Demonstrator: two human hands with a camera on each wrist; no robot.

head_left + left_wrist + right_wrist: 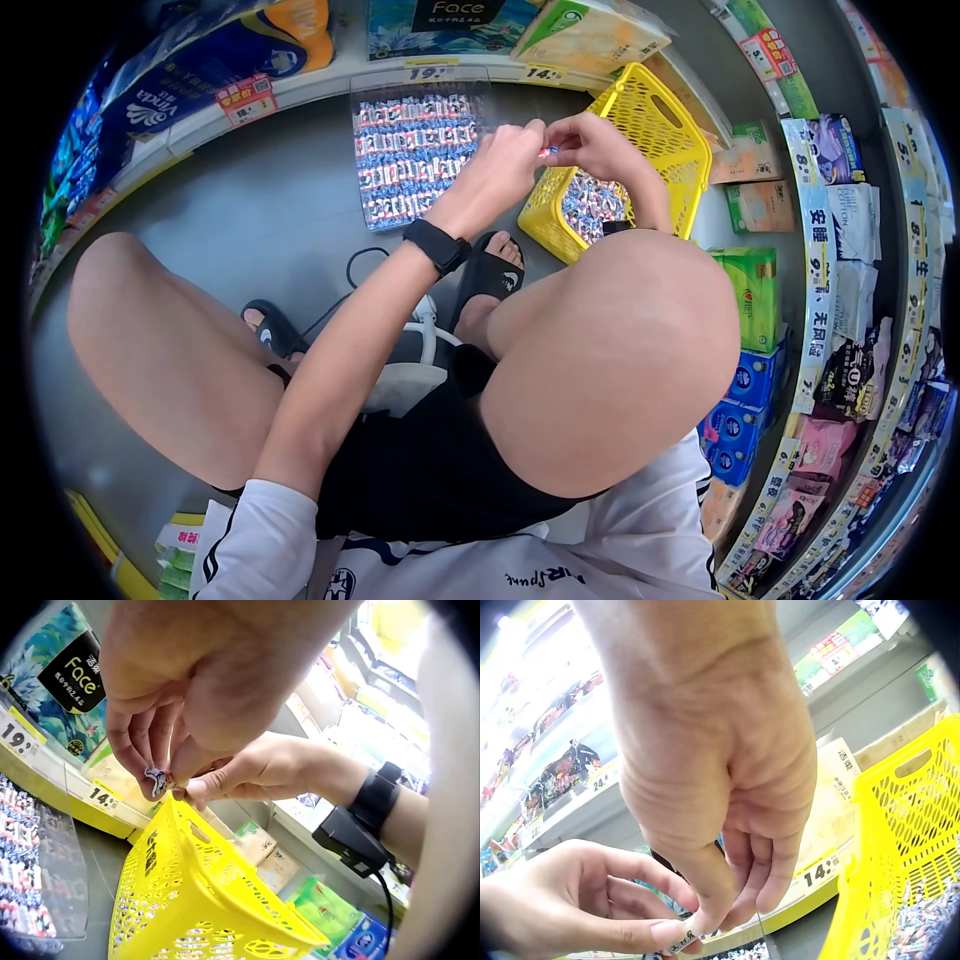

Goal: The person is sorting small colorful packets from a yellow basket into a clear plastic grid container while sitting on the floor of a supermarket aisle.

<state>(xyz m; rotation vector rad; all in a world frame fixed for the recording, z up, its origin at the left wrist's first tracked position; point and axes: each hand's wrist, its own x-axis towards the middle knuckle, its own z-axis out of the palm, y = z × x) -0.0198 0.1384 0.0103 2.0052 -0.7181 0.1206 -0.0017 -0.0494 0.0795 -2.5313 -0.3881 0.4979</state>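
Note:
A small wrapped candy [548,152] is pinched between both hands, above the near left rim of a yellow basket [680,135]. My left hand [505,160] pinches one end with thumb and fingers. From the other side my right hand [600,148] holds it, thumb against fingertips. In the left wrist view the candy [156,782] shows a white wrapper with dark blue print. Loose candies [592,207] of the same look fill the basket's bottom. To the left, a clear tray [365,215] holds similar candies [415,165] in neat rows on the floor.
Shelves with price tags [543,74] and tissue packs [600,35] run along the back. More packaged goods [750,300] line the right side. My knees frame the work, sandaled feet [490,275] are behind the tray, and a dark cable [355,265] lies near them.

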